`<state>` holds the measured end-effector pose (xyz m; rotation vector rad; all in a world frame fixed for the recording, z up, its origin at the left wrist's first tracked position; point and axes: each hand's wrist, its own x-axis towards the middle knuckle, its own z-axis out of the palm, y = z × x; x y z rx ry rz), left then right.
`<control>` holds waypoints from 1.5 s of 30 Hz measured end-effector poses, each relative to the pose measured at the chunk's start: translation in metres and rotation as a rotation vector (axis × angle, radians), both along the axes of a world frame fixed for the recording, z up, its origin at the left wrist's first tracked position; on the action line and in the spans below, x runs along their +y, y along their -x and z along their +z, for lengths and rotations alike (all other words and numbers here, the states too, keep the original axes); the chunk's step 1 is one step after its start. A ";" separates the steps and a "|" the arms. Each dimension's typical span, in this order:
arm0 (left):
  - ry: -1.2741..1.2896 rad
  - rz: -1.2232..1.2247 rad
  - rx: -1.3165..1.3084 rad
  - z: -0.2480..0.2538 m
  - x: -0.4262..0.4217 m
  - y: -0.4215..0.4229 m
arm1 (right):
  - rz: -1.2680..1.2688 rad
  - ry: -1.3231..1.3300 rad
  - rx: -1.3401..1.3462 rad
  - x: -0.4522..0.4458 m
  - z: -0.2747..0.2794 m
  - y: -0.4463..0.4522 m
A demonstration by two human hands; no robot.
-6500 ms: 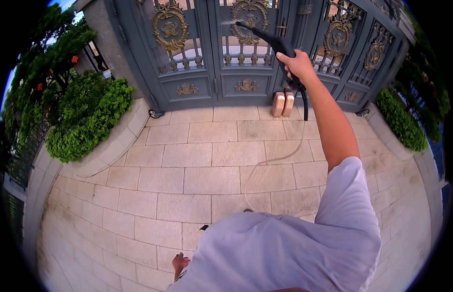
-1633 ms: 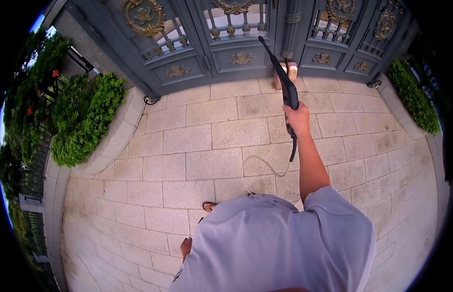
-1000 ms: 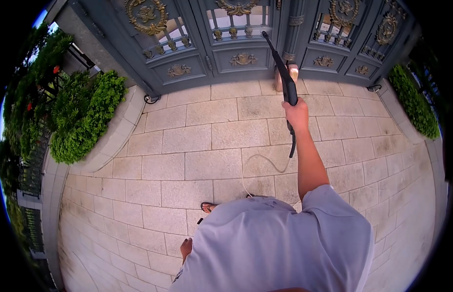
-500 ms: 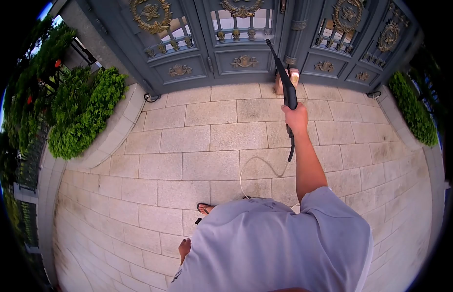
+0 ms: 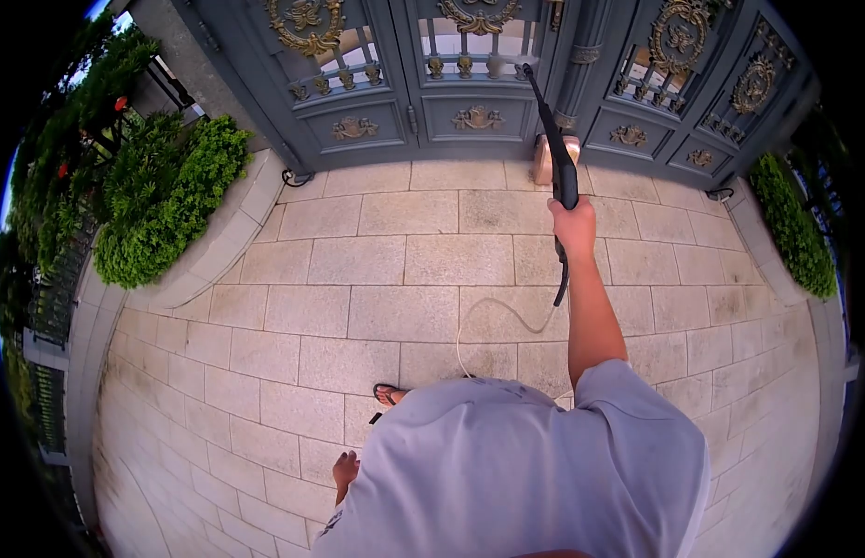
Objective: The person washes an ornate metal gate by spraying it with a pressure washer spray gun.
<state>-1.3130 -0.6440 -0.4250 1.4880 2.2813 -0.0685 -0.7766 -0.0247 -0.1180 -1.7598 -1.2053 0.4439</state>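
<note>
Ahead, the wand (image 5: 556, 141) is pointing away from the right hand (image 5: 574, 226), which is gripping its rear, long axis slanting slightly left towards the gate (image 5: 474, 141); the left hand (image 5: 345, 471), farther off, is hanging loose, seemingly empty.

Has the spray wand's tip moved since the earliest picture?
Yes, down and rightward in view: against the gate, the wand's tip has gone from the gold wreath to the baluster feet.
</note>
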 end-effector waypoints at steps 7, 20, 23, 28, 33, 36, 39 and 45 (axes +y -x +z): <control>-0.190 0.169 -0.190 0.007 -0.001 -0.008 | -0.056 0.006 -0.130 -0.002 0.015 0.010; -0.006 0.146 -0.162 0.002 -0.025 -0.015 | 0.088 0.070 0.094 -0.001 -0.022 0.009; -0.139 -0.003 -0.048 0.008 -0.024 -0.014 | 0.087 0.044 0.090 -0.004 0.011 0.021; -0.140 0.027 -0.058 0.005 -0.017 -0.011 | 0.052 0.135 0.024 0.009 0.023 0.027; -0.149 0.067 -0.075 0.000 -0.016 -0.013 | 0.080 0.039 -0.006 0.013 -0.003 0.030; -0.175 0.091 -0.082 -0.003 -0.019 -0.015 | 0.109 0.034 0.062 0.017 -0.028 0.025; -0.204 0.107 -0.071 -0.009 -0.026 -0.014 | 0.133 0.083 0.152 0.008 -0.017 0.030; -0.183 0.162 -0.153 -0.001 -0.031 -0.012 | 0.125 0.043 0.119 0.008 0.009 0.035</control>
